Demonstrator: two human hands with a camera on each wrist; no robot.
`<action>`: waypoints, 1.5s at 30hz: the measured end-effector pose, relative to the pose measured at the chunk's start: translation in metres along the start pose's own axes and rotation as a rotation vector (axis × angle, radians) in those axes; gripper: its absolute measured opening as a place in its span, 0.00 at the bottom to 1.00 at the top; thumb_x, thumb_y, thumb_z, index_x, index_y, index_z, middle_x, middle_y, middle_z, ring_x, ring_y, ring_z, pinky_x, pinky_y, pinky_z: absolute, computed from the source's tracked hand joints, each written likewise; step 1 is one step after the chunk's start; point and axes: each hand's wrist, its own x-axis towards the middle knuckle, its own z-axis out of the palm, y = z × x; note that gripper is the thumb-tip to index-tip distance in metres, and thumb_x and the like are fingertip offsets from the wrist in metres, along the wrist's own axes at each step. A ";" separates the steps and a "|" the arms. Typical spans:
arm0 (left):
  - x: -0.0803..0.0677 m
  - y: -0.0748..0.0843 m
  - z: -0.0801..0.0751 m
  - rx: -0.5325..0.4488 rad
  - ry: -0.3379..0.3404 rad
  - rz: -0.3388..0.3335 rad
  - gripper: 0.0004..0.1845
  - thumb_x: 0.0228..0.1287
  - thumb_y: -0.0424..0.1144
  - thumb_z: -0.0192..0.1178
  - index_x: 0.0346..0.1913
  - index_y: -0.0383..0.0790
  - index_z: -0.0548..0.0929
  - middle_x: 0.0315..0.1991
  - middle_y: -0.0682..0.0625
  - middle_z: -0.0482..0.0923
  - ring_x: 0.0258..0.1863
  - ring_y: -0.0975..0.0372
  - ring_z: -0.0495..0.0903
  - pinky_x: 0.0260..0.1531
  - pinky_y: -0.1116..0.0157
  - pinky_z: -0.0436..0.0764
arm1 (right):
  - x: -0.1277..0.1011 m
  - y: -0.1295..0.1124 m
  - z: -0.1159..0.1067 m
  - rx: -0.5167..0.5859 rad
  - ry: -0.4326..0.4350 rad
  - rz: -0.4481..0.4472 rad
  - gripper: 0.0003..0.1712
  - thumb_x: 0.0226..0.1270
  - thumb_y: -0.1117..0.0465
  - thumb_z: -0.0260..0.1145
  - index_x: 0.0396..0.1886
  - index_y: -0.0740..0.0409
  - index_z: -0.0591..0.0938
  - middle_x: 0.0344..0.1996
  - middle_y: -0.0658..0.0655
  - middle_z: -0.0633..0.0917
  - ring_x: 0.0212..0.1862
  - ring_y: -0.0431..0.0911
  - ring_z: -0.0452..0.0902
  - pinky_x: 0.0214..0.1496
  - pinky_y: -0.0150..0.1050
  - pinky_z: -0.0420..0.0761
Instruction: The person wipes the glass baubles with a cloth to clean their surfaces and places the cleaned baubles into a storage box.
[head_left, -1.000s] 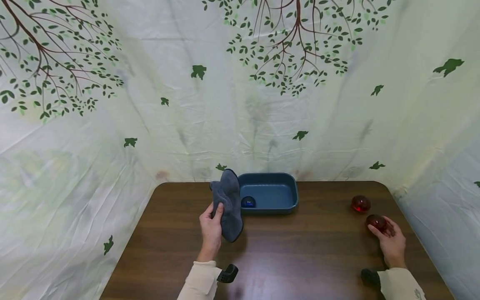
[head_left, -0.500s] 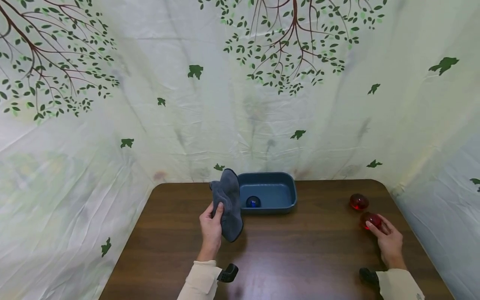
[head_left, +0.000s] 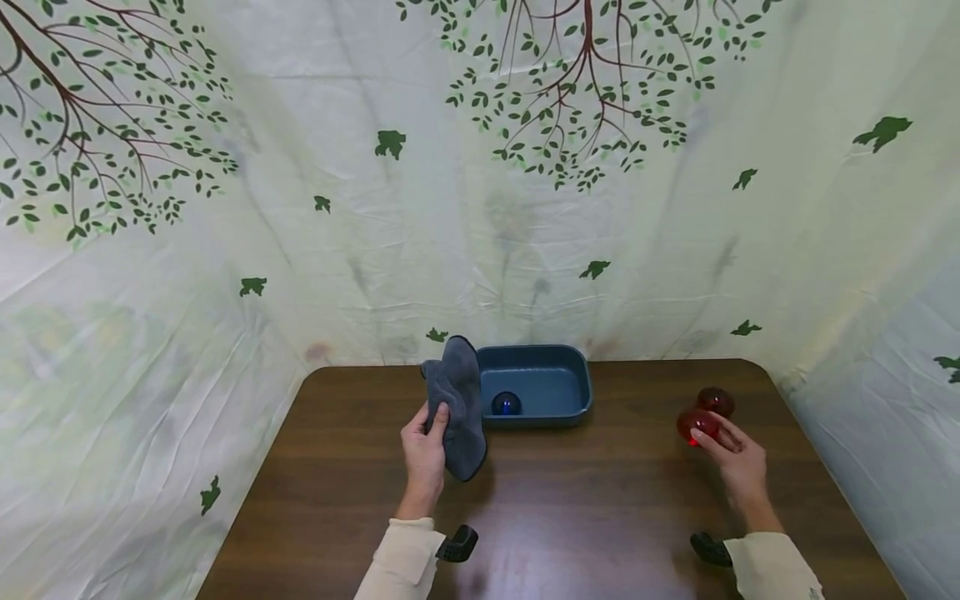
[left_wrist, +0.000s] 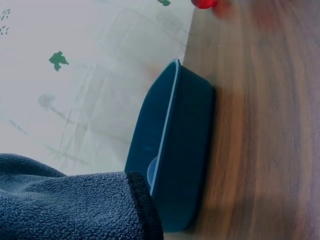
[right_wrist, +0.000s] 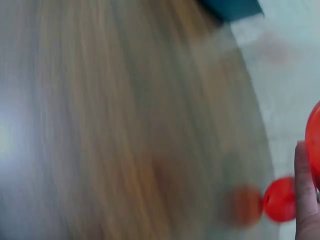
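Observation:
My left hand (head_left: 425, 454) grips a folded grey-blue cloth (head_left: 459, 417), thumb across its front, at the left end of a blue rectangular bin (head_left: 536, 421). In the left wrist view the fuzzy cloth (left_wrist: 75, 205) fills the lower left, beside the bin's wall (left_wrist: 185, 140). My right hand (head_left: 738, 471) pinches a clear red ball (head_left: 695, 423) between thumb and fingers. A second red ball (head_left: 717, 400) sits on the table just behind it. Only part of the held ball (right_wrist: 315, 145) enters the right wrist view. Inside the bin lies a dark blue ball (head_left: 506, 404).
The brown wooden table (head_left: 585, 508) has rounded far corners. Behind it hangs a pale cloth backdrop (head_left: 480, 233) printed with branches and leaves. The bin stands near the table's far edge.
My right hand has carried the red ball leftward, in front of the other red ball. The blue ball has shifted slightly right in the bin. My left hand keeps its hold on the cloth.

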 end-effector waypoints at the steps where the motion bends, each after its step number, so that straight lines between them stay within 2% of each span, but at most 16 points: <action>1: 0.000 0.000 0.000 0.002 0.001 0.001 0.19 0.67 0.31 0.59 0.55 0.20 0.77 0.39 0.56 0.85 0.38 0.64 0.83 0.42 0.68 0.82 | -0.002 -0.002 0.005 -0.004 -0.016 -0.013 0.30 0.59 0.62 0.72 0.62 0.58 0.76 0.36 0.32 0.83 0.40 0.27 0.79 0.40 0.22 0.79; 10: 0.000 -0.003 0.002 0.000 0.011 0.004 0.17 0.67 0.32 0.60 0.53 0.22 0.79 0.39 0.55 0.85 0.38 0.64 0.83 0.42 0.69 0.82 | -0.017 -0.012 0.052 -0.020 -0.104 -0.063 0.28 0.59 0.65 0.72 0.60 0.65 0.77 0.35 0.35 0.86 0.41 0.30 0.80 0.39 0.23 0.79; 17: 0.000 -0.003 0.002 0.004 0.020 0.003 0.17 0.66 0.33 0.60 0.53 0.21 0.79 0.38 0.55 0.85 0.37 0.64 0.83 0.41 0.69 0.82 | -0.024 -0.018 0.097 -0.066 -0.204 -0.111 0.31 0.58 0.66 0.72 0.60 0.70 0.74 0.38 0.37 0.85 0.43 0.32 0.81 0.43 0.26 0.80; 20: 0.001 -0.003 0.003 0.003 0.019 -0.002 0.18 0.67 0.33 0.60 0.53 0.20 0.78 0.39 0.55 0.85 0.37 0.64 0.83 0.41 0.69 0.82 | -0.026 -0.021 0.117 -0.061 -0.256 -0.147 0.30 0.56 0.69 0.73 0.59 0.71 0.75 0.41 0.44 0.87 0.43 0.34 0.82 0.43 0.28 0.81; 24: 0.001 -0.003 0.004 0.001 0.022 -0.004 0.18 0.67 0.32 0.60 0.53 0.19 0.77 0.38 0.55 0.85 0.37 0.64 0.83 0.41 0.69 0.82 | -0.029 -0.025 0.144 -0.064 -0.334 -0.195 0.28 0.56 0.70 0.73 0.57 0.71 0.77 0.47 0.59 0.85 0.42 0.37 0.83 0.43 0.31 0.82; 28: 0.002 -0.005 0.006 -0.002 0.019 -0.004 0.19 0.66 0.32 0.60 0.53 0.19 0.77 0.38 0.55 0.85 0.37 0.65 0.84 0.41 0.69 0.82 | -0.031 -0.026 0.168 -0.075 -0.402 -0.225 0.28 0.56 0.70 0.73 0.57 0.71 0.77 0.50 0.67 0.83 0.43 0.38 0.82 0.43 0.31 0.82; 37: 0.001 -0.004 0.011 0.001 0.002 0.007 0.18 0.67 0.31 0.59 0.53 0.18 0.76 0.38 0.55 0.85 0.37 0.65 0.83 0.41 0.69 0.82 | -0.037 -0.030 0.207 -0.049 -0.501 -0.234 0.28 0.57 0.70 0.72 0.59 0.67 0.77 0.53 0.67 0.81 0.47 0.44 0.79 0.44 0.33 0.82; 45: 0.002 -0.004 0.015 0.017 -0.007 0.001 0.18 0.67 0.32 0.59 0.54 0.20 0.77 0.40 0.51 0.85 0.37 0.65 0.83 0.41 0.69 0.82 | -0.057 -0.060 0.229 -0.036 -0.572 -0.235 0.29 0.57 0.75 0.70 0.59 0.73 0.75 0.55 0.70 0.79 0.51 0.52 0.78 0.46 0.32 0.81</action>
